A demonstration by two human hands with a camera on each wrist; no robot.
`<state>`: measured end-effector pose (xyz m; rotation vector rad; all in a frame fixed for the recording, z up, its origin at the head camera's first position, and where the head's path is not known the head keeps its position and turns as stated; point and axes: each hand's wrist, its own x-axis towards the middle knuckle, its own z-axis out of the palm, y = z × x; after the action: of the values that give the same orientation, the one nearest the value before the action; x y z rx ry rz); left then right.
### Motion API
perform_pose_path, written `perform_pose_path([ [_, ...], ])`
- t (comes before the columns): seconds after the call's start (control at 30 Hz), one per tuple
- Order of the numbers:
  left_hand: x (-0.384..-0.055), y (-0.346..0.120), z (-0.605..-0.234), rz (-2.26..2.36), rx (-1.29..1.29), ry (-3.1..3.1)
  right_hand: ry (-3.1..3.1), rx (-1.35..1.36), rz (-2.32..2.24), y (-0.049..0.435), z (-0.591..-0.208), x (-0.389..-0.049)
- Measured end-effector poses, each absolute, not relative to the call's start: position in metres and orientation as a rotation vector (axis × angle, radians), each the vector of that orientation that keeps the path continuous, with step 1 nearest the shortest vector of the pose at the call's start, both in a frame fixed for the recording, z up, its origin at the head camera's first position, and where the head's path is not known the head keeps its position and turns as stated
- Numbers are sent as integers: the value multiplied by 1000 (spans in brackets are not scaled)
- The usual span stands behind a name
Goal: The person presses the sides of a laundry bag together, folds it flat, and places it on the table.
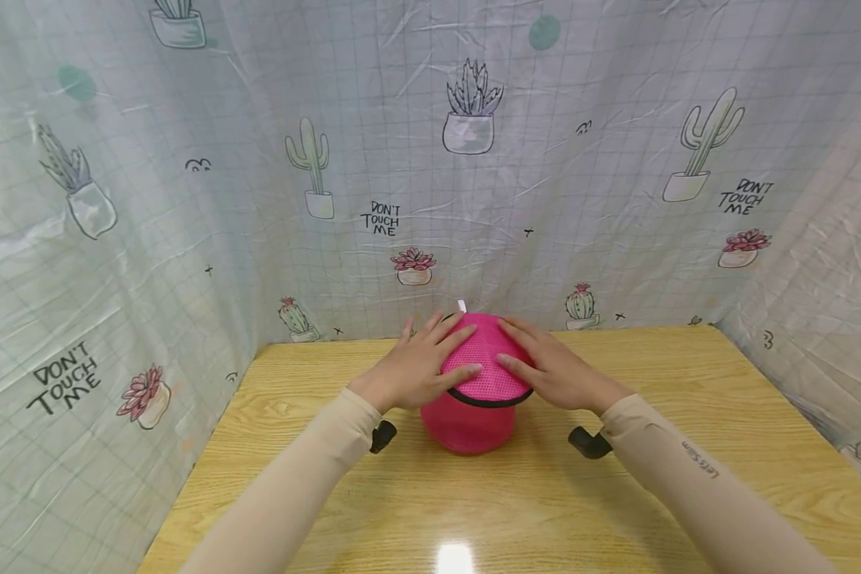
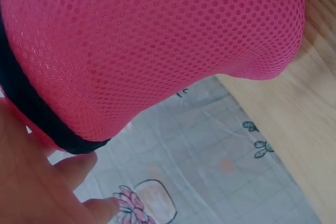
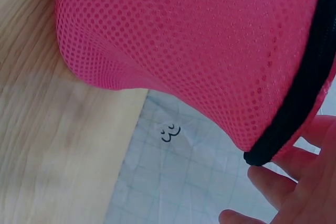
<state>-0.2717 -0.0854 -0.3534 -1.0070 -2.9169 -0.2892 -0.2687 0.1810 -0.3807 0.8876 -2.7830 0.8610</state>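
A bright pink mesh laundry bag (image 1: 469,430) with a rounded body stands upright on the table, its flat round top facing up. Black zipper trim (image 3: 294,87) runs around the rim of that top. My left hand (image 1: 419,363) rests on the left side of the top, fingers spread and fairly straight, thumb lying across the mesh. On the opposite side my right hand (image 1: 563,371) touches the top in the same way. Both wrist views show fingertips at the black trim, with the mesh body (image 2: 173,35) filling much of the picture.
The wooden table (image 1: 316,510) reaches back to a hanging grid-patterned cloth (image 1: 373,96) printed with cacti, which also covers both sides. A small white tag (image 1: 462,305) sticks up behind the bag. Dark pieces (image 1: 590,442) show under both wrists.
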Motion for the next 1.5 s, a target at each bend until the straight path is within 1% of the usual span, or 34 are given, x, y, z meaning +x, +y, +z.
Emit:
perform_pose_path([
  [0.33, -274, -90, -359, -350, -1031, -2889, -2812, 863, 895, 172, -385, -270],
  [0.6, -276, -93, -365, -413, -1001, -2913, -2802, 881, 920, 166, -389, -271],
  [1.5, -281, -102, -389, -444, -1008, -2973, -2801, 899, 932, 158, -407, -279],
])
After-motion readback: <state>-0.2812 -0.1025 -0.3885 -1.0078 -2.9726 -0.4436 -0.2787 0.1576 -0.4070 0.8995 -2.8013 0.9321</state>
